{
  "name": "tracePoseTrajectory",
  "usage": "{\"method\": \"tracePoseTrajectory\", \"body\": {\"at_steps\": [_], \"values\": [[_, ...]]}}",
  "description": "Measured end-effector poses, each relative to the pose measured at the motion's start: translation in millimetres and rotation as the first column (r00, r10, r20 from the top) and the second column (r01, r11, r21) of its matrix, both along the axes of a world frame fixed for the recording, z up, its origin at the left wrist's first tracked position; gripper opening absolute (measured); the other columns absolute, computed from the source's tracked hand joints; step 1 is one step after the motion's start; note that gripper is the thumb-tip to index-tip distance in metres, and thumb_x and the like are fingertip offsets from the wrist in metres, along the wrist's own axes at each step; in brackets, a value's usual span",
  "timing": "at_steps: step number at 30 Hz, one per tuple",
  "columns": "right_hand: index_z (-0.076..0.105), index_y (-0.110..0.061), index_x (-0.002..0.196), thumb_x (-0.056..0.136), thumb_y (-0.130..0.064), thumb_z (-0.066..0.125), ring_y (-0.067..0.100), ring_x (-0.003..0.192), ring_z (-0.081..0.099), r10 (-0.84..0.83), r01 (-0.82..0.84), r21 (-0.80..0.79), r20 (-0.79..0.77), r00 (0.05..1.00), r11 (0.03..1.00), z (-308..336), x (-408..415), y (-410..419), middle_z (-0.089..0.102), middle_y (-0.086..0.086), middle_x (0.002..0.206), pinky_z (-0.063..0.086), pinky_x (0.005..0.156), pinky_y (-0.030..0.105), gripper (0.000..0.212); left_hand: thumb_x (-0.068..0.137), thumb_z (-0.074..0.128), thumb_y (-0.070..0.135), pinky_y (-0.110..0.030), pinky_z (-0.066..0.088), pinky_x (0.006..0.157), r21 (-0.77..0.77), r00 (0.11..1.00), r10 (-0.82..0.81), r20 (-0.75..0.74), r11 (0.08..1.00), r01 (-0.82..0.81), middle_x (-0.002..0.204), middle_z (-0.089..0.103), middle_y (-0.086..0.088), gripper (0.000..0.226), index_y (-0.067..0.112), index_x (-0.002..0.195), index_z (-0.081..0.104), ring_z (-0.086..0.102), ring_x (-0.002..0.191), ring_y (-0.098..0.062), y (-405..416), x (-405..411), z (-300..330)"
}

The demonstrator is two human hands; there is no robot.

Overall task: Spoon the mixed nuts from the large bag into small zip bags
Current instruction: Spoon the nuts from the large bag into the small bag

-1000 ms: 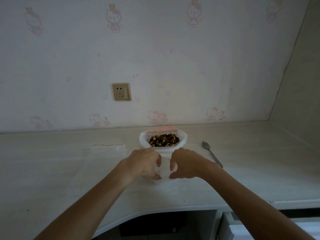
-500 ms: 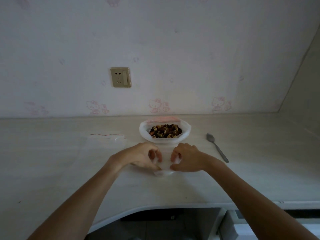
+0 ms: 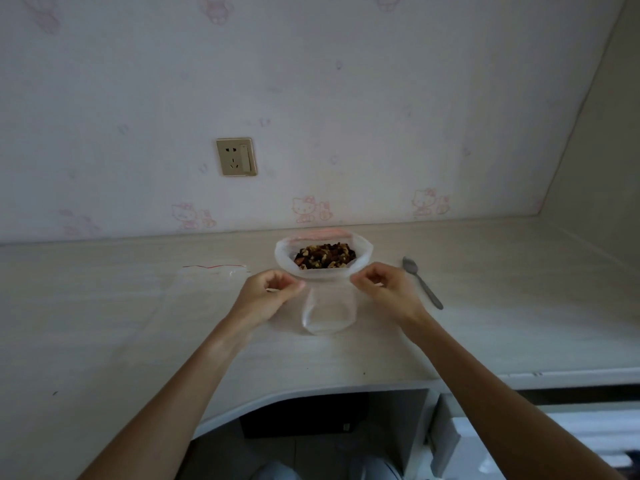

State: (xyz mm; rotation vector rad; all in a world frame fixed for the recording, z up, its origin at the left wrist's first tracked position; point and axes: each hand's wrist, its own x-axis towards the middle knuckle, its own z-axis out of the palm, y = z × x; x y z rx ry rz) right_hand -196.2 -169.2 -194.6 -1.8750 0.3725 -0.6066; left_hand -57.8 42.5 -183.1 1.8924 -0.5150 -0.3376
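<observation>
The large bag [image 3: 287, 261] stands open with its rim rolled down, full of mixed nuts [image 3: 325, 256], at the back middle of the counter. Just in front of it a small clear zip bag [image 3: 327, 313] is held up between my hands. My left hand [image 3: 266, 297] pinches its top left edge and my right hand [image 3: 384, 292] pinches its top right edge, fingers curled. The small bag looks empty. A metal spoon [image 3: 422, 282] lies on the counter to the right of my right hand.
More clear zip bags with a red strip [image 3: 214, 268] lie flat on the pale counter [image 3: 104, 323] at the left. A wall socket [image 3: 236, 156] sits on the wallpapered wall behind. The counter's curved front edge [image 3: 311, 393] runs below my forearms.
My hands have moved apart and risen slightly, spreading the small zip bag's top between them. The head camera has tilted a little.
</observation>
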Motion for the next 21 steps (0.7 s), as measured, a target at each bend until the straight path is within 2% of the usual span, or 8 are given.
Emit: {"method": "tracePoseTrajectory", "body": {"at_steps": [2,5,8,10,14,16,18,21], "values": [[0.069,-0.021,0.078,0.090,-0.030,0.076,0.000,0.068,0.064,-0.198,0.198,-0.179,0.021,0.980,0.964,1,-5,-13,0.070,-0.010,0.073,0.045,0.060,0.012,0.017,0.087,0.082,0.034,-0.021,0.045,0.065,-0.034,0.999,0.032,0.027,0.999,-0.031,0.089,0.076,0.006,0.011,0.025,0.088,0.076,0.068,0.077,-0.006,4,0,-2],[0.070,-0.014,0.085,0.093,-0.031,0.070,0.021,0.079,0.064,-0.468,0.424,-0.473,0.027,0.883,0.772,4,-18,-42,0.069,0.003,0.086,0.047,0.068,0.028,0.019,0.090,0.079,0.028,-0.023,0.045,0.066,-0.029,0.995,0.072,0.069,0.997,-0.070,0.087,0.076,0.005,0.006,0.025,0.089,0.074,0.071,0.078,-0.009,7,5,-1],[0.071,-0.005,0.103,0.098,-0.041,0.057,0.036,0.106,0.059,-0.615,0.312,-0.686,-0.249,0.748,0.657,5,-28,-67,0.065,0.017,0.111,0.049,0.090,0.040,0.039,0.090,0.078,0.028,-0.026,0.048,0.069,-0.011,0.992,0.065,0.109,0.998,-0.064,0.090,0.076,0.006,0.007,0.025,0.094,0.072,0.073,0.080,-0.011,3,9,0],[0.068,-0.003,0.108,0.096,-0.038,0.055,0.037,0.116,0.053,-0.628,0.198,-0.724,-0.390,0.674,0.661,2,-29,-73,0.059,0.019,0.121,0.044,0.097,0.041,0.039,0.090,0.078,0.027,-0.024,0.047,0.070,-0.008,0.988,0.068,0.141,0.998,-0.067,0.098,0.074,0.007,0.013,0.024,0.099,0.070,0.073,0.082,-0.010,-4,12,1],[0.068,-0.002,0.109,0.098,-0.024,0.052,0.037,0.118,0.051,-0.637,0.214,-0.721,-0.384,0.668,0.660,-1,-18,-73,0.059,0.019,0.122,0.042,0.097,0.041,0.029,0.090,0.079,0.026,-0.015,0.043,0.073,-0.016,0.949,0.120,0.292,0.993,-0.121,0.113,0.065,0.009,0.027,0.021,0.111,0.063,0.066,0.095,-0.006,-20,14,-1],[0.066,0.000,0.110,0.096,-0.018,0.052,0.038,0.117,0.051,-0.640,0.226,-0.714,-0.383,0.666,0.663,-1,-12,-73,0.060,0.019,0.121,0.041,0.096,0.042,0.026,0.090,0.079,0.026,-0.016,0.043,0.084,-0.027,0.908,0.141,0.394,0.990,-0.142,0.126,0.056,0.004,0.036,0.018,0.120,0.061,0.059,0.108,-0.009,-26,16,-2],[0.062,0.001,0.114,0.095,-0.019,0.051,0.038,0.117,0.051,-0.641,0.210,-0.725,-0.387,0.663,0.656,-3,-7,-73,0.059,0.020,0.122,0.041,0.097,0.042,0.030,0.088,0.080,0.026,-0.027,0.041,0.104,-0.031,0.861,0.166,0.481,0.984,-0.173,0.133,0.048,0.000,0.041,0.015,0.123,0.060,0.049,0.126,-0.016,-31,21,-2],[0.057,0.000,0.110,0.097,-0.018,0.047,0.038,0.110,0.055,-0.615,0.199,-0.745,-0.335,0.714,0.636,-6,-4,-74,0.061,0.021,0.116,0.042,0.090,0.042,0.025,0.089,0.080,0.029,-0.033,0.027,0.121,-0.019,0.864,0.171,0.473,0.983,-0.184,0.151,0.039,-0.010,0.042,0.015,0.123,0.061,0.026,0.150,-0.020,-39,35,-3]]}}
